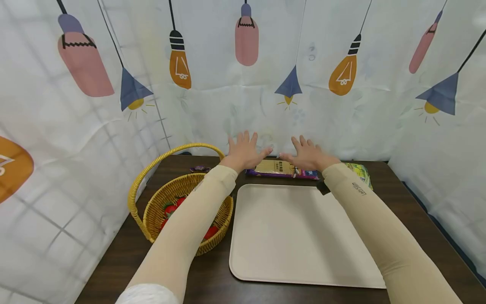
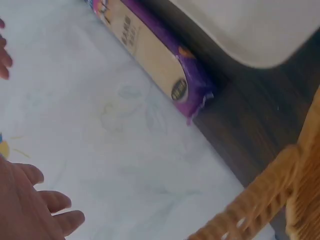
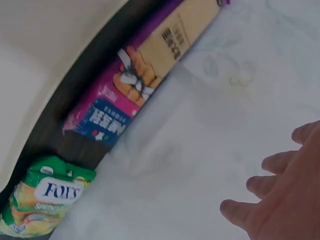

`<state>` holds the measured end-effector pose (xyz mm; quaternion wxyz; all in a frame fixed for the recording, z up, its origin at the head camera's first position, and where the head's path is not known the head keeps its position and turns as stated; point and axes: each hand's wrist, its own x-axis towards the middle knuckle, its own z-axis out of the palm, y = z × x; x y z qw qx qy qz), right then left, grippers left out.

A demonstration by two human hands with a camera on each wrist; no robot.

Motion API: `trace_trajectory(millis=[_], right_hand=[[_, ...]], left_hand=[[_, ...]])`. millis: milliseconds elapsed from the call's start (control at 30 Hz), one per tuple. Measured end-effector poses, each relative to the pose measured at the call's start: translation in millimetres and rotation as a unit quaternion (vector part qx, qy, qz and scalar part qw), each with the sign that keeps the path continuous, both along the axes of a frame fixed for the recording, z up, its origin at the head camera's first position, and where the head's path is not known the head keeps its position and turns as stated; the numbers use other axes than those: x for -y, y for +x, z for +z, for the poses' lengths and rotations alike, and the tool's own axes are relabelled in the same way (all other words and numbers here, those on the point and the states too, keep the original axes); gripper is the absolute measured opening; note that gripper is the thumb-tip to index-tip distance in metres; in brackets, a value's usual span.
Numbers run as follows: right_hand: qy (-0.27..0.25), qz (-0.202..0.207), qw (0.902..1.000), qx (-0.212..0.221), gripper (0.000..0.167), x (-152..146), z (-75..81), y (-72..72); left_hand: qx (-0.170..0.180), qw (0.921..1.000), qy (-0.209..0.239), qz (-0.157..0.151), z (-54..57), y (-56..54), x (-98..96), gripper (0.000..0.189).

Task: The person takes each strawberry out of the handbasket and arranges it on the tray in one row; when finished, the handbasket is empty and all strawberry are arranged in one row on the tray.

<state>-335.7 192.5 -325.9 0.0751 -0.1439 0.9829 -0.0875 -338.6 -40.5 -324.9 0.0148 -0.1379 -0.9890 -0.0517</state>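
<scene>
Both hands are raised with fingers spread over the far side of the table, holding nothing. The left hand is above and behind the wicker basket, near the left end of a long purple and cream snack packet. Across from it, the right hand is near the packet's other end. Fingers of each hand show in the wrist views, the left hand and the right hand, apart from the packet. A beige tray lies flat in front, partly hidden by the right sleeve.
The yellow basket has a tall arched handle and holds several red fruits. A green FOX'S bag lies at the back right. A small dark purple packet sits behind the basket. Printed white cloth encloses the table's back and sides.
</scene>
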Motion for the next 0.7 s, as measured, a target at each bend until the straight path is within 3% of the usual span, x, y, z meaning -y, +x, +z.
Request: trace_trajectory(millis=[200,300,400,500,567,633,700], right_hand=[[-0.027,0.052,0.9983,0.007,0.093,0,-27.2,24.7],[-0.065,0.073,0.9952,0.006,0.093,0,-40.4,37.0],[-0.092,0.08,0.9925,0.007,0.091,2,-52.8,46.9],[-0.098,0.1,0.9902,-0.001,0.083,7,-63.2,55.4],[-0.103,0.115,0.988,-0.01,0.073,13,-67.6,60.6],[-0.112,0.135,0.9843,-0.022,0.062,19,-69.8,66.3],[-0.127,0.147,0.9804,-0.031,0.052,26,-70.7,71.3]], left_hand=[[0.005,0.9982,0.035,-0.048,-12.6,32.8,13.9,0.087],[-0.036,0.9943,0.06,-0.081,-11.4,55.8,25.8,0.077],[-0.103,0.9815,0.111,-0.117,-10.0,80.8,39.6,0.064],[-0.163,0.9608,0.177,-0.137,-15.7,106.4,56.5,0.049],[-0.204,0.9424,0.226,-0.138,-21.9,121.7,69.2,0.04],[-0.252,0.9183,0.276,-0.132,-28.1,134.8,82.2,0.033],[-0.309,0.8849,0.323,-0.13,-33.9,144.6,94.3,0.027]])
